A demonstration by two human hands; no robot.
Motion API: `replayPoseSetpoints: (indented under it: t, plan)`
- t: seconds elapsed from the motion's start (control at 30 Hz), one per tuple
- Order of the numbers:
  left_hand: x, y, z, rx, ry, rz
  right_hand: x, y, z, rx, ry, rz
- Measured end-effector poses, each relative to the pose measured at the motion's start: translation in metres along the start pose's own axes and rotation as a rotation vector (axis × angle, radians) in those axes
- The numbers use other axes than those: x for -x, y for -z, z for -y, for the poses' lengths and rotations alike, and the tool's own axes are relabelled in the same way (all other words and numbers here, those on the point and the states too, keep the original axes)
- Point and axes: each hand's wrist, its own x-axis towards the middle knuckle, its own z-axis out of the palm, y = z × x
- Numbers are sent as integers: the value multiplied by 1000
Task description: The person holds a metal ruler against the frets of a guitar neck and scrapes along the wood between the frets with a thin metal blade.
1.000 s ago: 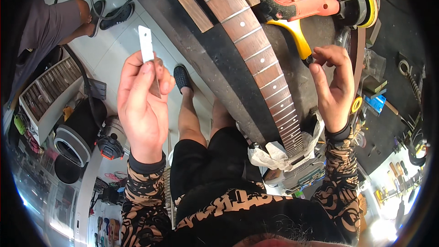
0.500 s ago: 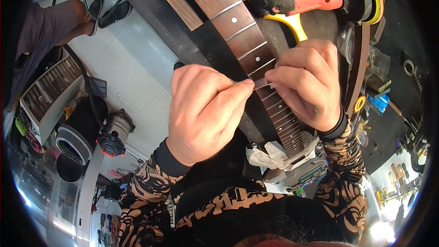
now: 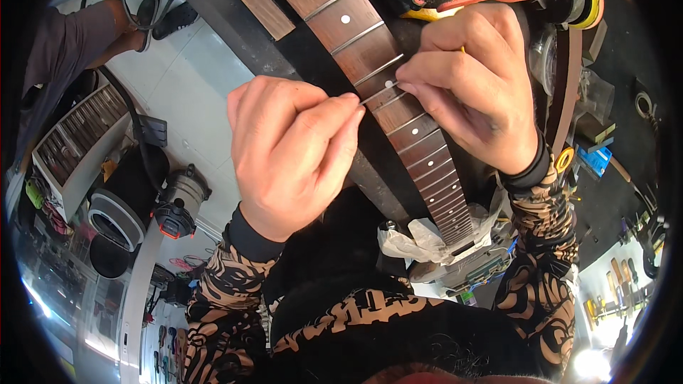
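Fretboard ran from upper left to lower right. Left hand and right hand, equally near, pinched a thin strip crosswise over it.

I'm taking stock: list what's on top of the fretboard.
On the fretboard: metal frets, pale dots. Left hand and right hand hold a thin strip across it, contact unclear; right fingertips cover some wood.

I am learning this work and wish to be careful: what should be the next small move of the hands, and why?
Perhaps settle the thin strip evenly against the fretboard: the left hand and right hand pinch it from opposite sides, and it shows edge-on, crosswise, roughly parallel to the frets. Whether it already touches the wood cannot be told from here.
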Motion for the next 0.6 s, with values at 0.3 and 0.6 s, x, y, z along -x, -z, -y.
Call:
replayPoseSetpoints:
  t: [0.3, 0.6]
  plan:
    - [3, 3, 8, -69, -132, -19, 7, -1, 4, 40, 41, 11]
    - [-2, 0, 25, -87, -165, -76, -18, -8, -4, 93, 103, -55]
